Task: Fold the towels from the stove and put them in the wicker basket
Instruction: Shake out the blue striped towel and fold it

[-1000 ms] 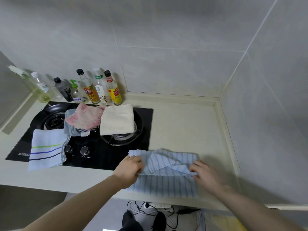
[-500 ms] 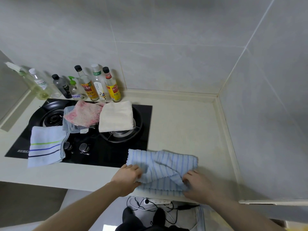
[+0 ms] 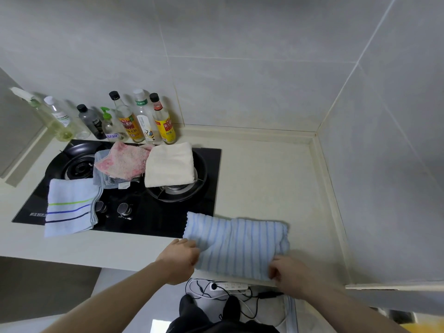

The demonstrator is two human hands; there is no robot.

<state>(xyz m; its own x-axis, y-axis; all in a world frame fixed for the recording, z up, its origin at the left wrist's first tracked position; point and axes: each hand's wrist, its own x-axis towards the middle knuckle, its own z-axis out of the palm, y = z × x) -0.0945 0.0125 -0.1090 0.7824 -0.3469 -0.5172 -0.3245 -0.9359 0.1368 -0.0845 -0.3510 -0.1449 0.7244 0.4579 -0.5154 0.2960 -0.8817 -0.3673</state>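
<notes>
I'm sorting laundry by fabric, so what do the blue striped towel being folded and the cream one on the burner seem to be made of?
The blue striped towel, gripped by the left hand and right hand, looks like soft ribbed microfiber or terry: raised stripes, matte, drapes limply. The cream towel looks like thick looped cotton terry: fuzzy, matte, bulky fold. Exact fibre can't be confirmed.
</notes>
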